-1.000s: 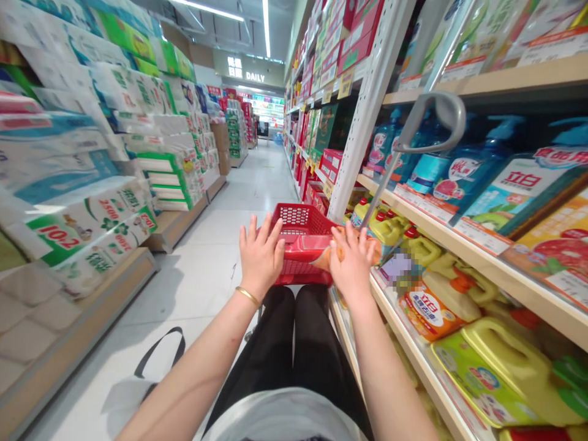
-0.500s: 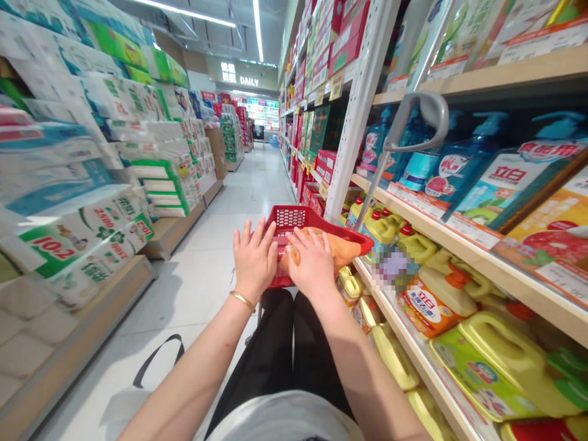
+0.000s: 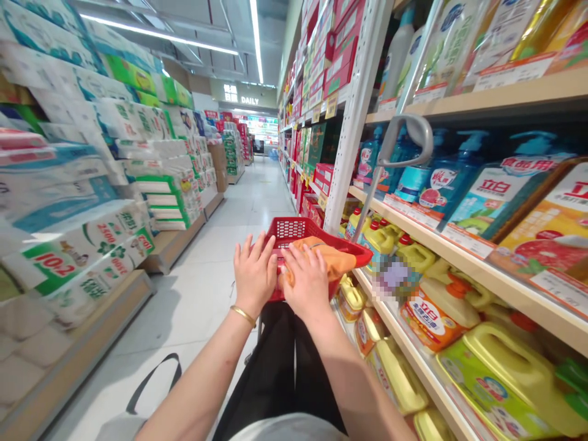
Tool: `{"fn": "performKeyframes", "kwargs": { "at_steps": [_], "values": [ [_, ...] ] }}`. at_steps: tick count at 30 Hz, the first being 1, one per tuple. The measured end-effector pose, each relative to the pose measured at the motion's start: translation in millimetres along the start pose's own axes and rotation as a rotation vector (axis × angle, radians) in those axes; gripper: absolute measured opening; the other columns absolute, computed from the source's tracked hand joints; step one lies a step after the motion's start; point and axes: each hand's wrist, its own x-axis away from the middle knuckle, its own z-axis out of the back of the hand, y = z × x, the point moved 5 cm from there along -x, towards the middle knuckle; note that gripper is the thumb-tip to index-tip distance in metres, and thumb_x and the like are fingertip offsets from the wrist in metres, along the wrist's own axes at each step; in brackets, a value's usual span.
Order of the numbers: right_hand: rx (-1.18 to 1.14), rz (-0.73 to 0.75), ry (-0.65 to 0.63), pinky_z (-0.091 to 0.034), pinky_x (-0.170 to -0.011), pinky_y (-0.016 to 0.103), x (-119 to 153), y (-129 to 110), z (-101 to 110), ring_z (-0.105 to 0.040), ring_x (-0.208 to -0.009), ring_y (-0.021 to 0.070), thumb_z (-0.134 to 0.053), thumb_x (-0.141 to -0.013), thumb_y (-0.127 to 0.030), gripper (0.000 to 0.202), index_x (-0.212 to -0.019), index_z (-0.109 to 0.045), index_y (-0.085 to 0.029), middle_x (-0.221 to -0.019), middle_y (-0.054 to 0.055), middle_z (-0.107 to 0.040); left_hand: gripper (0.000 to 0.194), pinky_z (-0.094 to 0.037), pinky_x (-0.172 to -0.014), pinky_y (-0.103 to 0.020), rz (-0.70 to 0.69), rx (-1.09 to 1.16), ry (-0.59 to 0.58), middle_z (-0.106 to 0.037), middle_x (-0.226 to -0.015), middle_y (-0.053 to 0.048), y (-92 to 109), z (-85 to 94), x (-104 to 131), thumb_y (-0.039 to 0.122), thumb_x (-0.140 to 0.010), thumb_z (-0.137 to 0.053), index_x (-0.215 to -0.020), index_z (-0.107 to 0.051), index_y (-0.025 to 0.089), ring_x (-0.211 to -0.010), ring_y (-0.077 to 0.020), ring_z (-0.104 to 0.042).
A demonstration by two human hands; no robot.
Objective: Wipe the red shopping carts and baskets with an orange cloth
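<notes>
Both palms face down over the near end of a red basket [image 3: 291, 228] that has a perforated wall. My left hand [image 3: 255, 274], with a gold bangle at the wrist, has its fingers slightly spread at the basket's left side and grips nothing visible. Beside it, my right hand [image 3: 305, 275] lies with fingers apart on an orange cloth-like item [image 3: 337, 256] in the basket. A grey handle [image 3: 425, 138] on a metal pole rises at the basket's right. What lies beneath the palms is hidden.
Shelves [image 3: 478, 245] of blue pump bottles and yellow detergent jugs [image 3: 509, 373] stand close on the right. Stacked tissue packs [image 3: 87, 248] line the left on a low platform. A grey bag [image 3: 126, 425] with a dark strap is at the lower left. The aisle floor [image 3: 239, 196] runs ahead.
The view has tilted up slightly, so basket and hands appear lower. My right hand has shifted slightly left over the orange item, and the grey handle appears a little further left.
</notes>
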Motion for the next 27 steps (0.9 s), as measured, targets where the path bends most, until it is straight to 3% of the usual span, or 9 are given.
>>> {"fn": "performKeyframes", "kwargs": {
  "at_steps": [3,8,10,12,16,18,21,25,27],
  "values": [
    [0.004,-0.030,0.006,-0.025,-0.128,0.053,3,28,10,-0.043,-0.149,0.0269,-0.048,-0.105,-0.035,0.042,-0.145,-0.061,-0.033,-0.155,0.000,-0.057,0.050,-0.022,-0.126,-0.061,-0.005,0.001,-0.012,-0.047,-0.163,-0.006,3,1.0,0,0.036,-0.106,-0.037,-0.152,-0.054,0.028,-0.155,-0.0340,-0.033],
    [0.084,-0.343,0.168,-0.021,-0.125,0.065,14,112,39,-0.042,-0.149,0.0315,-0.040,-0.107,-0.038,0.042,-0.138,-0.067,-0.027,-0.150,0.005,-0.061,0.049,-0.022,-0.126,-0.061,0.013,0.043,0.010,-0.047,-0.162,-0.005,6,1.5,0,0.037,-0.106,-0.038,-0.150,-0.056,0.029,-0.153,-0.0339,-0.036],
    [0.094,-0.392,0.194,-0.016,-0.124,0.071,16,111,39,-0.038,-0.151,0.0342,-0.039,-0.107,-0.038,0.043,-0.136,-0.068,-0.026,-0.150,0.005,-0.061,0.048,-0.022,-0.126,-0.061,0.027,0.061,0.024,-0.048,-0.162,-0.005,5,0.6,0,0.037,-0.106,-0.038,-0.149,-0.058,0.029,-0.153,-0.0337,-0.036],
    [0.091,-0.338,0.160,-0.011,-0.124,0.073,13,82,28,-0.037,-0.151,0.0347,-0.039,-0.108,-0.038,0.043,-0.140,-0.065,-0.027,-0.151,0.005,-0.060,0.048,-0.021,-0.126,-0.061,0.034,0.073,0.031,-0.049,-0.161,-0.006,3,-0.4,0,0.038,-0.106,-0.038,-0.148,-0.058,0.029,-0.154,-0.0334,-0.035],
    [0.070,-0.101,0.009,-0.013,-0.130,0.058,1,6,-2,-0.035,-0.153,0.0297,-0.045,-0.107,-0.040,0.043,-0.146,-0.060,-0.031,-0.157,0.000,-0.054,0.049,-0.020,-0.127,-0.061,0.027,0.069,0.007,-0.050,-0.160,-0.007,0,-0.9,0,0.038,-0.106,-0.035,-0.149,-0.058,0.028,-0.154,-0.0334,-0.034],
    [0.054,-0.041,-0.032,-0.016,-0.131,0.053,-2,-8,-7,-0.036,-0.153,0.0282,-0.046,-0.106,-0.042,0.043,-0.146,-0.060,-0.032,-0.157,-0.001,-0.054,0.050,-0.020,-0.126,-0.062,0.020,0.062,-0.002,-0.050,-0.161,-0.007,0,-0.2,0,0.038,-0.107,-0.034,-0.149,-0.058,0.027,-0.154,-0.0334,-0.034],
    [0.052,-0.068,-0.008,-0.015,-0.130,0.055,1,18,3,-0.038,-0.152,0.0278,-0.046,-0.107,-0.040,0.042,-0.146,-0.060,-0.033,-0.157,-0.001,-0.054,0.050,-0.019,-0.127,-0.061,0.010,0.054,-0.005,-0.048,-0.162,-0.007,0,-0.1,1,0.037,-0.107,-0.034,-0.150,-0.057,0.027,-0.154,-0.0332,-0.035],
    [0.077,-0.285,0.132,-0.013,-0.129,0.062,12,89,28,-0.038,-0.152,0.0299,-0.043,-0.107,-0.038,0.042,-0.142,-0.064,-0.028,-0.154,0.002,-0.057,0.049,-0.019,-0.127,-0.058,0.013,0.054,0.014,-0.049,-0.162,-0.005,2,-1.6,1,0.038,-0.107,-0.035,-0.149,-0.057,0.026,-0.153,-0.0324,-0.035],
    [0.077,-0.357,0.178,-0.013,-0.128,0.065,14,102,33,-0.038,-0.152,0.0312,-0.041,-0.108,-0.038,0.042,-0.139,-0.066,-0.026,-0.151,0.004,-0.060,0.049,-0.020,-0.127,-0.058,0.021,0.055,0.022,-0.049,-0.161,-0.005,2,-2.3,1,0.038,-0.107,-0.036,-0.149,-0.058,0.027,-0.153,-0.0325,-0.036]
  ]
}}
